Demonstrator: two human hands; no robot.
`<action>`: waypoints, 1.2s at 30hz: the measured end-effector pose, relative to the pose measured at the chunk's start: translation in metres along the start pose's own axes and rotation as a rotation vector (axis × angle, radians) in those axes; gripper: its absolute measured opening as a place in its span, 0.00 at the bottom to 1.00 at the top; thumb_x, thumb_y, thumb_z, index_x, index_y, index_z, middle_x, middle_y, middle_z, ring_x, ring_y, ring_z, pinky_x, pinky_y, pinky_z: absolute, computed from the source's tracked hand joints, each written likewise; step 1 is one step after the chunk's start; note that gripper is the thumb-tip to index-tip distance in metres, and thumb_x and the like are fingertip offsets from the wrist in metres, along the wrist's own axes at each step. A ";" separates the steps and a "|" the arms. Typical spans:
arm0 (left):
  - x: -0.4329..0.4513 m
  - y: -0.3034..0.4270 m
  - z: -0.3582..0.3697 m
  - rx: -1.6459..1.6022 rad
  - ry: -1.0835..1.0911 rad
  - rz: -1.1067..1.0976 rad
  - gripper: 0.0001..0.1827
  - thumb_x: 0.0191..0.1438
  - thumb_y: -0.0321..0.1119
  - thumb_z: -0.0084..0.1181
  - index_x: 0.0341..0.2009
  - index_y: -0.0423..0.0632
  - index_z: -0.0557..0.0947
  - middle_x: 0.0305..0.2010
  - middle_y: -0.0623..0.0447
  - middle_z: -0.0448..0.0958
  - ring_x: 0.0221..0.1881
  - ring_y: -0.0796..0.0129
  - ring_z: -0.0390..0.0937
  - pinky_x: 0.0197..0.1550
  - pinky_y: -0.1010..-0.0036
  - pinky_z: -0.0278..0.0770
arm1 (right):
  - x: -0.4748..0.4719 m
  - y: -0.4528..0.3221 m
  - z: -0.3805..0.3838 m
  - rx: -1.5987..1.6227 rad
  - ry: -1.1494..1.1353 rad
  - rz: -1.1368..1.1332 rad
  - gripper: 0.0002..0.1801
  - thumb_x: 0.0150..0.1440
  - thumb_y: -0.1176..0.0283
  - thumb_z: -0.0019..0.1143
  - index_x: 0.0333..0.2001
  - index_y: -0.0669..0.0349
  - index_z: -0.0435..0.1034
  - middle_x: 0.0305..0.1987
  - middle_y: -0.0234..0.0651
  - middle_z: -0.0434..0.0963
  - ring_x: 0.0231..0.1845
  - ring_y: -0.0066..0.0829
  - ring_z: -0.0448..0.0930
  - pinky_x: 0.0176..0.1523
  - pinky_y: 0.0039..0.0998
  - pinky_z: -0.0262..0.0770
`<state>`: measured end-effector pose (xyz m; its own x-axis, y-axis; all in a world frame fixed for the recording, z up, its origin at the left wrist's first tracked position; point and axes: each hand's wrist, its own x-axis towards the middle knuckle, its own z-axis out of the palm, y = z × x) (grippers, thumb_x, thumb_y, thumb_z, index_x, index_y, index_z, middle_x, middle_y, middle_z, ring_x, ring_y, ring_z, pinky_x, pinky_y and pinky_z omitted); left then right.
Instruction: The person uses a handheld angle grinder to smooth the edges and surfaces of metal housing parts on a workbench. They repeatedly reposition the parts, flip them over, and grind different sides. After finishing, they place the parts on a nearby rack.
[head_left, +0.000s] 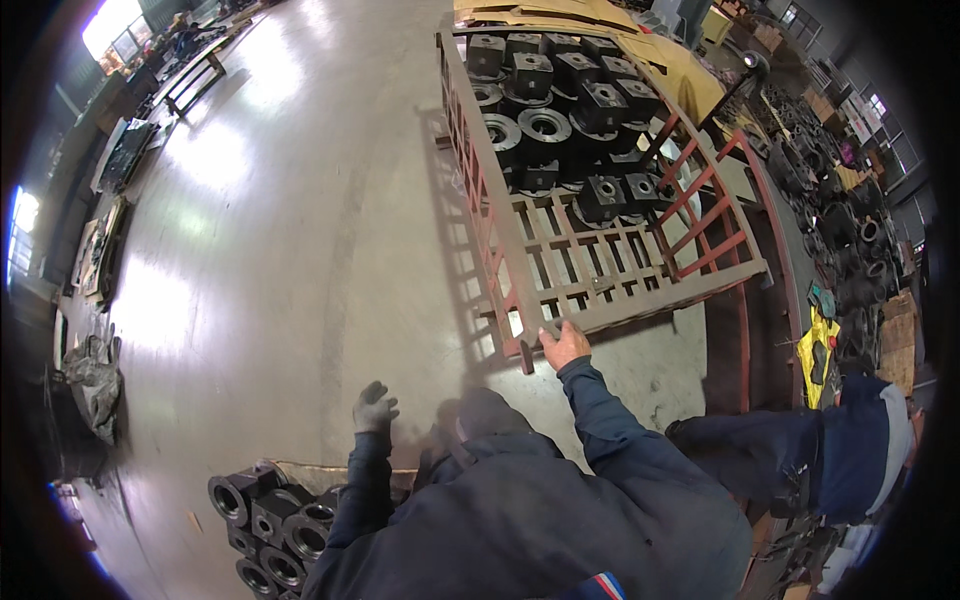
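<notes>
My right hand (566, 346), bare, is on the near left corner of a metal crate (637, 301) with slatted sides, fingers hooked over its near rail. Toward the crate's far end stand several dark, block-shaped castings (532, 75) with round flanges. Some show their ring faces, such as a flanged casting (544, 125). Bare slats make up the nearer part of the crate's floor. My left hand (375, 409), in a grey glove, is raised above the concrete floor with its fingers apart and nothing in it. Below it at lower left sits a stack of dark hollow castings (289, 532).
Another person (817, 450) in dark blue clothing is close on my right. Many dark metal parts (847, 232) line the right side, with a yellow bag (814, 352) nearby. Yellowish sheets (562, 13) lie beyond the crate. A low bench (195, 82) stands far left.
</notes>
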<state>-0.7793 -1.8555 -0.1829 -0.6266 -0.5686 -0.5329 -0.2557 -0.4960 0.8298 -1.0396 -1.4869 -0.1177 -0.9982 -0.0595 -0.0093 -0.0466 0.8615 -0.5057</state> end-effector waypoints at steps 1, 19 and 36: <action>0.030 0.011 0.005 -0.047 -0.046 0.051 0.27 0.59 0.29 0.59 0.64 0.41 0.72 0.43 0.42 0.83 0.32 0.55 0.82 0.27 0.62 0.79 | 0.016 -0.008 0.008 -0.029 0.038 0.000 0.30 0.56 0.50 0.67 0.48 0.68 0.75 0.47 0.58 0.82 0.50 0.60 0.82 0.55 0.52 0.78; 0.215 0.133 -0.179 0.534 0.414 -0.594 0.09 0.61 0.38 0.61 0.40 0.47 0.80 0.27 0.43 0.77 0.24 0.52 0.79 0.24 0.54 0.77 | 0.339 -0.163 0.145 -0.104 -0.164 0.710 0.41 0.60 0.46 0.60 0.62 0.74 0.67 0.61 0.62 0.78 0.63 0.59 0.79 0.67 0.50 0.74; 0.856 0.465 -0.029 0.340 -0.148 -0.350 0.04 0.58 0.28 0.56 0.31 0.50 0.82 0.23 0.46 0.75 0.22 0.55 0.77 0.21 0.52 0.71 | 0.359 -0.283 0.238 0.098 0.061 0.967 0.33 0.57 0.49 0.63 0.53 0.68 0.78 0.51 0.56 0.84 0.56 0.55 0.83 0.60 0.46 0.77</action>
<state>-1.4129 -2.5918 -0.2580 -0.5521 -0.2948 -0.7799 -0.6786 -0.3847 0.6258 -1.3756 -1.8723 -0.1830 -0.6044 0.6802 -0.4146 0.7947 0.4789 -0.3729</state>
